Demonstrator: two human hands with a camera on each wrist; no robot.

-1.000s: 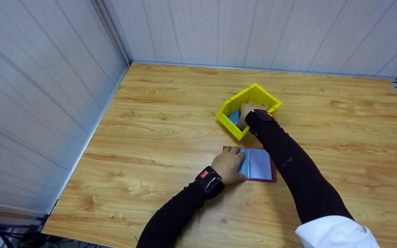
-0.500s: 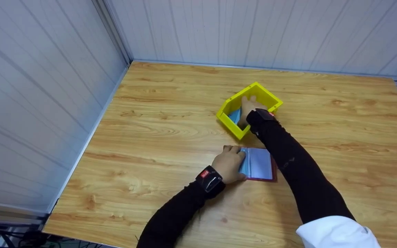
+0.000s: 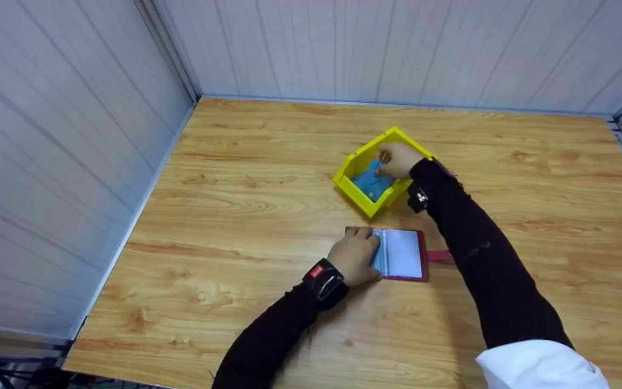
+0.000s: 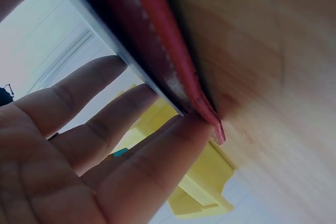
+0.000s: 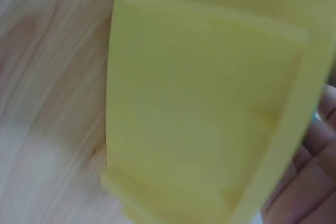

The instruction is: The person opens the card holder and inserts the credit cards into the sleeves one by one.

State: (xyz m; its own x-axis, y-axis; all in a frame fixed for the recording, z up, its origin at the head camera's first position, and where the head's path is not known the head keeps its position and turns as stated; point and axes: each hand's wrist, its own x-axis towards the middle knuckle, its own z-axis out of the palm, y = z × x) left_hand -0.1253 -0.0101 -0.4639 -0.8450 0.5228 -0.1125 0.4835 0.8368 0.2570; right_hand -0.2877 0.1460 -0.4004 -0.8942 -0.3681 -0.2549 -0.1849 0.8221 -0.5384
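An open card holder [image 3: 404, 254] with a red cover and clear sleeves lies on the table. Its left side is gripped by my left hand [image 3: 353, 256], and in the left wrist view the fingers [image 4: 157, 166] reach the edge of the red cover [image 4: 176, 40]. Beyond it stands a yellow bin [image 3: 355, 198] with several blue cards [image 3: 371, 186] inside. My right hand [image 3: 400, 159] is over the bin and pinches a blue card [image 3: 377, 164] between thumb and fingers. The bin's wall [image 5: 194, 108] hides most of that hand in the right wrist view.
A red strap [image 3: 439, 256] sticks out from the holder's right side, partly under my right sleeve [image 3: 484, 270]. White panels [image 3: 311, 54] border the wooden table [image 3: 224, 216] at the back and sides. Dark cables [image 3: 3, 373] are beyond its front left corner.
My right hand has lifted from deep in the bin and shifted slightly right, with a blue card between its fingers. More blue cards and the red strap show. The left hand stays on the holder.
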